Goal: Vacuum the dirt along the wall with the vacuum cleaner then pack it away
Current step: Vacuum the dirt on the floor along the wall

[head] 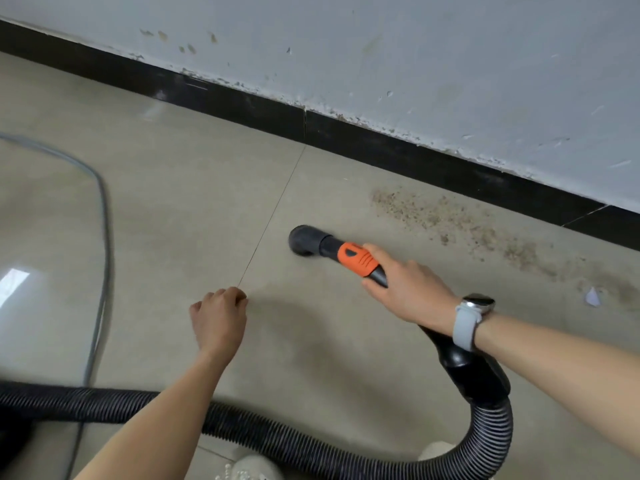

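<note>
Your right hand is wrapped around the vacuum nozzle, fingers curled over its orange collar and the black tube behind it. The round black mouth of the nozzle sits low over the floor, near the middle of the view, just right of a thin tile joint that runs from the skirting toward you. From your grip the tube passes under your wrist into a black cuff, and the ribbed black hose loops down by the near edge of the floor and runs off to the left. The body of the machine is out of view apart from a dark shape at the lower left corner.

The dirt lies to the right of the nozzle and apart from it: a band of brown crumbs and dust along the foot of the wall, thinning toward the right, with a small white scrap of paper at its far end.

Your left hand hangs over the floor with fingers loosely curled, holding nothing. A pale grey watch sits on your right wrist.

The floor is large glossy beige tile, catching window glare at the left. A grey cable curves across it there. A black skirting board runs diagonally under a pale wall with chipped, flaking paint. Light shoe tips show at the bottom edge.
</note>
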The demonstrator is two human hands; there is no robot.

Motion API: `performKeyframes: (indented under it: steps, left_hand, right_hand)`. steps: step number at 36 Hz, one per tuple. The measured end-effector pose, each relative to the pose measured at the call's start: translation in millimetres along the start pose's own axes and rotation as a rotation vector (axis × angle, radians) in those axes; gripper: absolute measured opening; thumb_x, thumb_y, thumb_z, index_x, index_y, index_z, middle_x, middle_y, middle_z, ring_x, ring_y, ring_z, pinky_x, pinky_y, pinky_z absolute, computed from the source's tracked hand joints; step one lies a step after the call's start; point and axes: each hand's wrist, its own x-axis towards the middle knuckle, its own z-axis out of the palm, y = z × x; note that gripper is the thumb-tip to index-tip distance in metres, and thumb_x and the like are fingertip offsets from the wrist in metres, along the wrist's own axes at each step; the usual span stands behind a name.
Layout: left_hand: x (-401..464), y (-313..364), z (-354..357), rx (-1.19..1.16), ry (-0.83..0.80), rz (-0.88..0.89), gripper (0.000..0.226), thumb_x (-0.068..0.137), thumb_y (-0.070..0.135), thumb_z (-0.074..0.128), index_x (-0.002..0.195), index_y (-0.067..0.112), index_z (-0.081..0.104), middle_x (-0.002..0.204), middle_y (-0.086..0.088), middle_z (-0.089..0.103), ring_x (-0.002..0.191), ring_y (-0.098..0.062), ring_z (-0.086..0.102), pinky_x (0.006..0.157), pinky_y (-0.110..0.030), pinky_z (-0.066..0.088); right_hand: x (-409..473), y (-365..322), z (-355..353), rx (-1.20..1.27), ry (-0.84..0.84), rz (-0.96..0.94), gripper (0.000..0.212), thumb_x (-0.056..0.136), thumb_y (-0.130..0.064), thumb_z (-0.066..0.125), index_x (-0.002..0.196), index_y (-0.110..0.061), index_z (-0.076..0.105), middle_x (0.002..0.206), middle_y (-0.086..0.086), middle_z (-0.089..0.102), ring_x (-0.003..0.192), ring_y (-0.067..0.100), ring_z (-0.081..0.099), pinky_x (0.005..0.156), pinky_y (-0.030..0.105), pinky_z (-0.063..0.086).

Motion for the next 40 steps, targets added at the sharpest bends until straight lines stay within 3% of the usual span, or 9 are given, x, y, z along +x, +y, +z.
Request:
performKeyframes:
  steps: [3,6,10,13,16,22,26,35,40]
  left_hand:
    - [0,12,2,0.014,0.003,0.066,0.029,0.099,0.030,0.047,0.093,0.017,0.072,0.089,-0.002,0.068,0.091,-0.024,0.058,0.078,-0.033,0.029]
    - [-4,32,6,-0.019,-0.132,0.126,0.038,0.101,0.039,0.038,0.107,0.021,0.071,0.111,-0.002,0.061,0.108,-0.024,0.052,0.091,-0.036,0.032]
    - [-8,59,13,0.065,-0.319,0.213,0.057,0.095,0.053,0.045,0.144,0.026,0.035,0.151,-0.001,0.028,0.137,-0.026,0.025,0.106,-0.042,0.029]
    - [-5,72,20,0.219,-0.462,0.272,0.092,0.083,0.060,0.057,0.151,0.025,0.006,0.158,-0.006,-0.003,0.144,-0.029,-0.002,0.112,-0.047,0.021]
    - [0,79,22,0.352,-0.523,0.314,0.111,0.076,0.064,0.065,0.151,0.023,-0.006,0.158,-0.009,-0.016,0.145,-0.033,-0.012,0.113,-0.051,0.019]
    - [8,108,27,0.365,-0.551,0.340,0.116,0.073,0.058,0.072,0.152,0.021,-0.005,0.158,-0.012,-0.018,0.145,-0.036,-0.012,0.112,-0.053,0.022]
    - [7,134,36,0.344,-0.561,0.386,0.110,0.074,0.059,0.069,0.152,0.025,-0.001,0.158,-0.009,-0.017,0.145,-0.036,-0.011,0.109,-0.057,0.024]
    - [22,146,40,0.351,-0.611,0.360,0.130,0.065,0.063,0.075,0.148,0.032,-0.019,0.154,0.001,-0.032,0.142,-0.034,-0.026,0.105,-0.068,0.018]
    - [26,134,39,0.345,-0.560,0.401,0.130,0.063,0.070,0.071,0.149,0.030,-0.017,0.156,0.009,-0.027,0.145,-0.026,-0.022,0.107,-0.065,0.016]
  right_hand:
    - [-4,30,-8,0.107,0.086,0.115,0.054,0.096,-0.039,0.049,0.144,-0.032,0.026,0.101,0.008,0.065,0.073,0.030,0.058,0.067,0.034,0.048]
    - [-14,48,-11,0.160,0.119,0.202,0.053,0.095,-0.037,0.050,0.143,-0.033,0.028,0.091,0.007,0.064,0.066,0.027,0.058,0.068,0.038,0.053]
    - [-38,47,-4,0.141,0.078,0.214,0.055,0.096,-0.038,0.048,0.145,-0.033,0.024,0.083,0.005,0.061,0.062,0.025,0.055,0.066,0.036,0.051]
    - [-57,38,5,0.090,0.035,0.228,0.059,0.096,-0.042,0.046,0.147,-0.035,0.017,0.085,0.007,0.056,0.072,0.032,0.056,0.067,0.035,0.047]
    - [-73,36,14,0.034,0.010,0.214,0.060,0.097,-0.045,0.044,0.148,-0.039,0.013,0.100,0.010,0.064,0.087,0.035,0.061,0.066,0.035,0.041]
    - [-91,86,-4,0.105,0.150,0.480,0.056,0.097,-0.042,0.046,0.146,-0.033,0.020,0.082,0.008,0.051,0.085,0.038,0.062,0.063,0.036,0.042]
    - [-116,111,-2,0.161,0.177,0.631,0.058,0.095,-0.042,0.049,0.146,-0.035,0.021,0.092,0.015,0.063,0.086,0.039,0.062,0.072,0.040,0.050]
    - [-81,26,18,0.006,0.091,0.306,0.062,0.100,-0.044,0.036,0.151,-0.035,0.004,0.106,0.010,0.062,0.094,0.034,0.061,0.066,0.035,0.037]
    - [-84,52,12,0.045,0.129,0.397,0.064,0.096,-0.049,0.042,0.151,-0.039,0.010,0.115,0.009,0.064,0.104,0.036,0.060,0.078,0.038,0.046]
